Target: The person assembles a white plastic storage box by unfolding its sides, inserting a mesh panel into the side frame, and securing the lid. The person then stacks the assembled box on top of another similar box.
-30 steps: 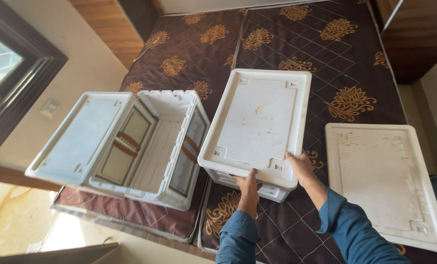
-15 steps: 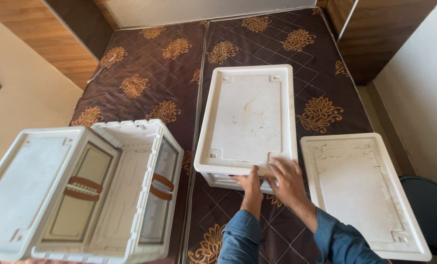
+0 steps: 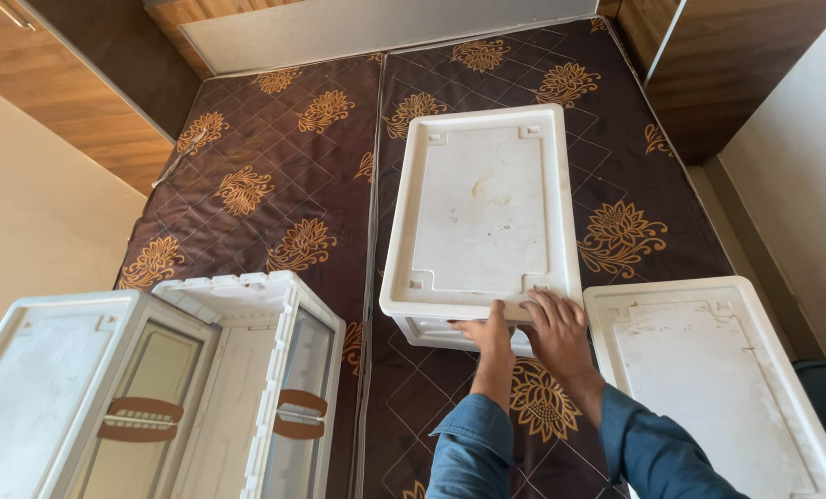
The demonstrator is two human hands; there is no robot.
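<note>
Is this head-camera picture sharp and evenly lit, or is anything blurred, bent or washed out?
Head view: mostly sharp; soft daylight, no harsh glare. The white plastic lidded crate is bright yet keeps its scuff marks. The left hand and right hand are slightly soft. Wide-lens distortion bends the patterned brown mattress edges and the open white crate at the corner.
</note>
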